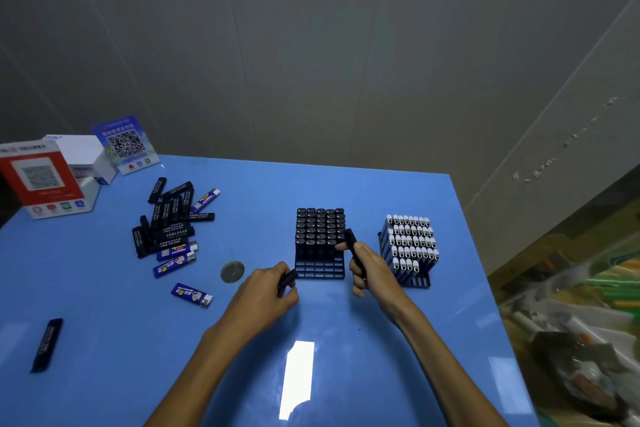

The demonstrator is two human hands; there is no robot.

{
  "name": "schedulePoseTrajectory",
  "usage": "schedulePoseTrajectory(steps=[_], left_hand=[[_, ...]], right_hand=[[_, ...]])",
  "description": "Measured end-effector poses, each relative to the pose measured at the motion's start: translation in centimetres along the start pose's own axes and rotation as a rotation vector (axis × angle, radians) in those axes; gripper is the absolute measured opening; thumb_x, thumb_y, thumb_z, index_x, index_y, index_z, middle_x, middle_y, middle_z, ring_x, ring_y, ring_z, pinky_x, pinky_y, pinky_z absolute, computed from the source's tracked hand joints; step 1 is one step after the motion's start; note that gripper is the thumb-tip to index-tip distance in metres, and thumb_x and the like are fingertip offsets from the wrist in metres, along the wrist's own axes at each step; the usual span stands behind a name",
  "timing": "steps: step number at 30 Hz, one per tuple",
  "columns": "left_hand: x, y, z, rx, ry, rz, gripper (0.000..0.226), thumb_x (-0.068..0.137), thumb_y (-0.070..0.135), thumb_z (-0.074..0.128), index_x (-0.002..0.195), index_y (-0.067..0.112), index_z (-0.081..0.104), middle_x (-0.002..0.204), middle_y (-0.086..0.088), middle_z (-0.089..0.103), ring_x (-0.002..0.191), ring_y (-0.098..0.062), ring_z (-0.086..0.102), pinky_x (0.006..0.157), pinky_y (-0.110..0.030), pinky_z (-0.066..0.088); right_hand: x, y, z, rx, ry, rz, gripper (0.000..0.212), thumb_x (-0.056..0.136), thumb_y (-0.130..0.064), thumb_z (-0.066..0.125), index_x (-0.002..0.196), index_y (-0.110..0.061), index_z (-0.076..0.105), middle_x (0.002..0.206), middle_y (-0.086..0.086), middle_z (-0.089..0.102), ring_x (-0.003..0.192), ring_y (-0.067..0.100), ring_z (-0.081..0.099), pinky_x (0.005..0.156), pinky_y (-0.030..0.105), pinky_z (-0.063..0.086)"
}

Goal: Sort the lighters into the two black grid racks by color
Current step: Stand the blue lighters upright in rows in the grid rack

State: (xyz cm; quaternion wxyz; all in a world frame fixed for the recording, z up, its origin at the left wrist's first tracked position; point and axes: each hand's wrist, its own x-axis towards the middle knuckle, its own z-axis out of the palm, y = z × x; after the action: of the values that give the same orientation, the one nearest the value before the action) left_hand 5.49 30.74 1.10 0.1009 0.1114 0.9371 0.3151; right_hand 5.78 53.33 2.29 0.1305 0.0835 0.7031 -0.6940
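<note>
I am working at the blue table (346, 191), taking the black-lighter rack (320, 243) as my reference point. This rack is standing near the table's middle, its far rows filled with upright black lighters and its nearest rows showing open cells. My right hand (372, 269) is gripping a black lighter (354, 248) at the rack's front right corner; the lighter is tilting, with its top end touching or just at the filled rows, though I cannot tell whether it is seated in a cell. My left hand (266, 291) is curling around a second black lighter (287, 279) just beside the rack's front left corner, low over the table. The two hands are apart, one at each front corner. To the right of the rack, close by, the second rack (410, 250) is holding blue lighters with white tops, nearly full, with a few open cells at its near edge. Well to the left of the reference rack, a loose pile of black lighters (166, 222) is lying on the table with several blue lighters (175, 262) mixed along its edges. One blue lighter (192, 295) is lying alone, left of my left hand. A single black lighter (46, 345) is lying far left, near the table's edge. A round disc (232, 271) is sitting between the pile and the rack. QR code signs (126, 144) are standing at the far left corner.
</note>
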Motion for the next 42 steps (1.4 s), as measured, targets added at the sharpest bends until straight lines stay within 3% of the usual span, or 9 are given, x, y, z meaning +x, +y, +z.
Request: schedulePoseTrajectory(steps=[7, 13, 21, 26, 28, 31, 35, 38, 42], left_hand=[[-0.1, 0.0, -0.1, -0.007, -0.003, 0.008, 0.007, 0.084, 0.023, 0.061, 0.081, 0.021, 0.054, 0.066, 0.006, 0.055, 0.058, -0.011, 0.051, 0.058, -0.030, 0.047], [-0.3, -0.1, 0.0, 0.001, -0.003, 0.010, 0.007, 0.084, 0.025, 0.060, 0.082, 0.021, 0.055, 0.067, 0.005, 0.057, 0.060, -0.011, 0.053, 0.057, -0.029, 0.047], [-0.5, -0.4, -0.3, 0.007, -0.003, 0.011, 0.009, 0.084, 0.025, 0.060, 0.080, 0.022, 0.053, 0.063, 0.007, 0.053, 0.056, -0.010, 0.049, 0.055, -0.028, 0.043], [-0.5, -0.5, -0.4, 0.006, 0.001, 0.006, 0.008, 0.083, 0.025, 0.060, 0.081, 0.021, 0.054, 0.065, 0.006, 0.055, 0.057, -0.010, 0.050, 0.054, -0.027, 0.043], [-0.5, -0.4, -0.4, 0.005, -0.002, 0.005, 0.008, 0.083, 0.024, 0.060, 0.080, 0.020, 0.054, 0.065, 0.006, 0.056, 0.057, -0.010, 0.051, 0.055, -0.029, 0.044], [-0.3, -0.4, -0.3, 0.007, -0.006, 0.009, 0.010, 0.084, 0.024, 0.060, 0.079, 0.022, 0.052, 0.063, 0.007, 0.054, 0.055, -0.009, 0.049, 0.054, -0.026, 0.042], [-0.1, -0.6, -0.4, 0.005, -0.013, 0.011, 0.010, 0.086, 0.024, 0.060, 0.081, 0.019, 0.053, 0.066, 0.005, 0.055, 0.056, -0.010, 0.049, 0.054, -0.026, 0.041], [0.2, -0.8, -0.6, 0.001, -0.019, 0.010, 0.010, 0.086, 0.024, 0.059, 0.080, 0.019, 0.052, 0.066, 0.003, 0.056, 0.057, -0.011, 0.050, 0.053, -0.027, 0.041], [0.6, -1.1, -0.7, -0.001, -0.022, 0.004, 0.012, 0.086, 0.023, 0.059, 0.079, 0.021, 0.051, 0.066, 0.005, 0.056, 0.055, -0.009, 0.047, 0.052, -0.022, 0.038]], right_hand=[[-0.3, 0.6, -0.6, -0.102, 0.010, -0.128, 0.014, 0.098, -0.017, 0.054, 0.108, -0.009, 0.060, 0.076, 0.004, 0.053, 0.065, 0.014, 0.051, 0.064, 0.025, 0.048], [-0.1, 1.2, -0.7, -0.046, 0.050, -0.143, 0.018, 0.088, -0.009, 0.068, 0.105, -0.003, 0.065, 0.083, 0.010, 0.073, 0.075, 0.012, 0.067, 0.074, 0.022, 0.053], [0.4, 1.9, -1.1, -0.131, 0.169, -0.166, 0.010, 0.079, -0.012, 0.077, 0.089, -0.013, 0.075, 0.089, -0.001, 0.072, 0.074, 0.009, 0.061, 0.071, 0.019, 0.048], [0.8, 2.1, -1.5, -0.192, 0.196, -0.187, 0.013, 0.075, -0.012, 0.080, 0.085, -0.018, 0.075, 0.062, -0.015, 0.057, 0.057, 0.010, 0.043, 0.058, 0.018, 0.040], [0.9, 2.1, -1.7, -0.207, 0.180, -0.189, 0.015, 0.076, -0.012, 0.080, 0.088, -0.020, 0.075, 0.057, -0.006, 0.057, 0.055, 0.012, 0.044, 0.056, 0.020, 0.039], [1.4, 2.1, -1.8, -0.246, 0.164, -0.183, 0.020, 0.077, -0.011, 0.079, 0.092, -0.023, 0.072, 0.067, 0.018, 0.065, 0.059, 0.016, 0.056, 0.061, 0.025, 0.048], [1.9, 2.0, -2.1, -0.325, 0.159, -0.204, 0.018, 0.080, -0.009, 0.077, 0.094, -0.017, 0.071, 0.073, 0.012, 0.071, 0.061, 0.013, 0.064, 0.068, 0.024, 0.056], [2.5, 1.8, -2.2, -0.404, 0.177, -0.256, 0.011, 0.084, -0.011, 0.073, 0.095, -0.013, 0.071, 0.075, 0.005, 0.072, 0.061, 0.005, 0.066, 0.066, 0.013, 0.051], [4.1, 2.0, -2.5, -0.549, 0.217, -0.339, 0.011, 0.085, -0.011, 0.072, 0.095, -0.014, 0.072, 0.088, -0.002, 0.067, 0.071, 0.004, 0.066, 0.071, 0.013, 0.051]])
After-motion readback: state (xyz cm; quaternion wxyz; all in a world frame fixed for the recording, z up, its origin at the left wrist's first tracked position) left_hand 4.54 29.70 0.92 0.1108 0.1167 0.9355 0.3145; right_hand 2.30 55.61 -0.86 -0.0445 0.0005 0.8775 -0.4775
